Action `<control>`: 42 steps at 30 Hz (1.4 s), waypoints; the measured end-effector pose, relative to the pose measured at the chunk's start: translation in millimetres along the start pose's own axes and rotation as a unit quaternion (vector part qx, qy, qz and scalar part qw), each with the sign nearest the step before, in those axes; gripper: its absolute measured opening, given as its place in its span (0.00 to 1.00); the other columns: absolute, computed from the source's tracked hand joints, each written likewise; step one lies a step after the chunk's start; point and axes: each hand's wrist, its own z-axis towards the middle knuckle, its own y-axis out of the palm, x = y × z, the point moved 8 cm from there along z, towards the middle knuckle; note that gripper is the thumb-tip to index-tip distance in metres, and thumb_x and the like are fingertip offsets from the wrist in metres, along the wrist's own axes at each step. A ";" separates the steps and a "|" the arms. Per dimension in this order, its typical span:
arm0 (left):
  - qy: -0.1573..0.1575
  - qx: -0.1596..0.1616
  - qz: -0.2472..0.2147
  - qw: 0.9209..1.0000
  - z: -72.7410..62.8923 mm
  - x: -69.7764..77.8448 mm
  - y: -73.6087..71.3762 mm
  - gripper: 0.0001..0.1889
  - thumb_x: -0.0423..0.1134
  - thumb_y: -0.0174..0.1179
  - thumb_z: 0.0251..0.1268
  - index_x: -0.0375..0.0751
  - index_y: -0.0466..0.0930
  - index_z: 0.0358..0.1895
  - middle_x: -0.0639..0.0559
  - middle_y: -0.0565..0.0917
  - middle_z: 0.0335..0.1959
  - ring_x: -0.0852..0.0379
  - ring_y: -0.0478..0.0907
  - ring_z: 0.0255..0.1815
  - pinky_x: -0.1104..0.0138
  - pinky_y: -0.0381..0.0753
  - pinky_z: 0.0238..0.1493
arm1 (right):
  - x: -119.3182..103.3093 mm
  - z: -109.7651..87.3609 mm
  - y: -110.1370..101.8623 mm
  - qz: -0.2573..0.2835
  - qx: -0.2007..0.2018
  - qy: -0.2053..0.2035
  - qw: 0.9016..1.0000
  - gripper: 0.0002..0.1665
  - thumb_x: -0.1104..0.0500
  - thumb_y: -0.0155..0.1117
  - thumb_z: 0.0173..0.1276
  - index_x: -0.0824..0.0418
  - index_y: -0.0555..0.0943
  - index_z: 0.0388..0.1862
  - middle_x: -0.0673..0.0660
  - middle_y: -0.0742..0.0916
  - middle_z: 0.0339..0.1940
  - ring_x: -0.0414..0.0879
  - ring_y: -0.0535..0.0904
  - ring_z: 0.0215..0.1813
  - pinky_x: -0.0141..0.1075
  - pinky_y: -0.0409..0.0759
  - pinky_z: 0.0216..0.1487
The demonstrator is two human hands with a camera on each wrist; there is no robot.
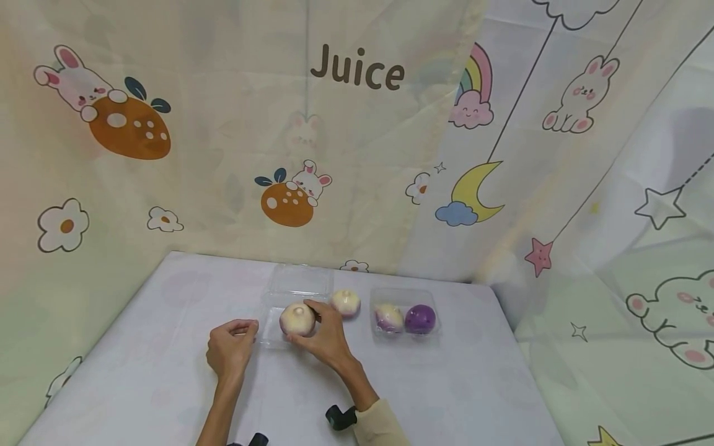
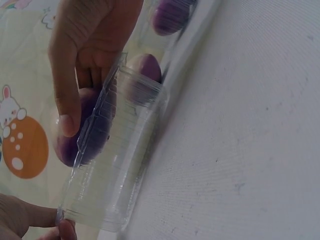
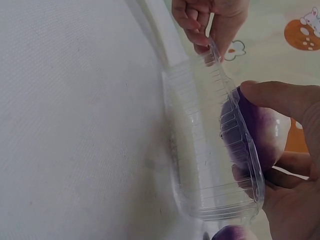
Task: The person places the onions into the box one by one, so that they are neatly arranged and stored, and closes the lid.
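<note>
My right hand (image 1: 326,337) grips a cream-and-purple turnip (image 1: 297,319) between thumb and fingers, its cream end up. The turnip is at the opening of a clear plastic clamshell box (image 1: 271,339), whose lid is folded back. In the right wrist view, the purple side of the turnip (image 3: 255,127) shows partly through the box wall (image 3: 200,150). My left hand (image 1: 230,350) pinches the near left rim of the box, as the left wrist view shows with its fingers (image 2: 42,216). The right hand's thumb (image 2: 67,107) lies along the turnip.
Another cream turnip (image 1: 346,303) lies on the white table (image 1: 463,371), right of the open box. Farther right, a second clear box (image 1: 406,342) holds a cream-and-purple turnip (image 1: 388,318) and a purple one (image 1: 421,319). A printed curtain (image 1: 223,124) hangs behind the table.
</note>
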 end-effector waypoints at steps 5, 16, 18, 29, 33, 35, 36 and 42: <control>0.003 0.001 0.000 1.000 0.1 0.8 -0.4 0.09 0.37 0.72 0.70 0.32 0.93 0.40 0.37 0.94 0.32 0.61 0.83 0.19 0.65 0.70 0.33 | -0.6 2.2 1.2 0.001 -0.004 -0.001 1.000 0.44 0.55 0.91 0.55 0.68 0.82 0.68 0.62 0.91 0.63 0.53 0.89 0.63 0.38 0.92 0.64; 0.003 0.002 -0.002 1.000 -0.5 0.7 -0.5 0.09 0.37 0.72 0.70 0.31 0.93 0.41 0.36 0.94 0.33 0.61 0.84 0.19 0.65 0.71 0.34 | -2.3 4.9 4.3 0.003 -0.015 0.005 1.000 0.44 0.56 0.91 0.55 0.67 0.82 0.69 0.62 0.90 0.64 0.52 0.89 0.64 0.38 0.91 0.64; 0.001 -0.001 -0.001 1.000 -0.3 -0.2 -0.1 0.09 0.37 0.72 0.70 0.32 0.93 0.41 0.36 0.94 0.33 0.62 0.84 0.19 0.64 0.70 0.35 | -2.4 4.9 5.5 0.001 -0.017 0.004 1.000 0.44 0.56 0.91 0.55 0.67 0.82 0.69 0.62 0.90 0.64 0.53 0.89 0.64 0.38 0.91 0.64; -0.009 0.000 0.009 1.000 -2.2 -2.4 -0.6 0.09 0.38 0.72 0.69 0.34 0.94 0.40 0.38 0.94 0.32 0.62 0.83 0.19 0.65 0.69 0.33 | 0.3 7.4 11.2 0.002 -0.042 0.008 0.999 0.47 0.54 0.90 0.56 0.69 0.81 0.71 0.63 0.89 0.67 0.54 0.88 0.67 0.41 0.90 0.68; -0.007 0.001 0.009 1.000 -1.1 -2.2 0.5 0.09 0.38 0.72 0.69 0.34 0.94 0.41 0.38 0.94 0.32 0.62 0.84 0.19 0.66 0.70 0.34 | 1.2 10.0 12.4 -0.009 -0.046 0.011 0.999 0.47 0.54 0.91 0.55 0.67 0.81 0.71 0.62 0.89 0.68 0.51 0.87 0.68 0.39 0.89 0.68; -0.004 0.002 0.008 1.000 -0.5 -1.7 0.9 0.09 0.38 0.72 0.69 0.34 0.94 0.41 0.38 0.94 0.32 0.62 0.84 0.19 0.66 0.70 0.34 | 0.3 11.5 12.2 -0.011 -0.046 0.013 0.999 0.47 0.55 0.91 0.54 0.67 0.81 0.71 0.62 0.89 0.67 0.51 0.87 0.68 0.39 0.89 0.69; -0.003 0.002 0.007 1.000 -0.5 -1.4 0.8 0.09 0.38 0.72 0.70 0.34 0.94 0.41 0.38 0.94 0.32 0.61 0.84 0.19 0.65 0.70 0.35 | -0.1 12.3 12.0 -0.011 -0.047 0.014 0.999 0.47 0.56 0.92 0.54 0.67 0.81 0.71 0.62 0.89 0.67 0.51 0.87 0.68 0.39 0.89 0.69; 0.002 -0.005 0.007 1.000 1.0 -0.1 1.1 0.09 0.37 0.72 0.70 0.33 0.94 0.41 0.37 0.94 0.33 0.61 0.84 0.20 0.64 0.71 0.36 | -1.7 20.6 13.0 -0.025 -0.058 0.027 0.998 0.47 0.57 0.92 0.53 0.66 0.82 0.71 0.62 0.89 0.68 0.53 0.86 0.71 0.44 0.84 0.77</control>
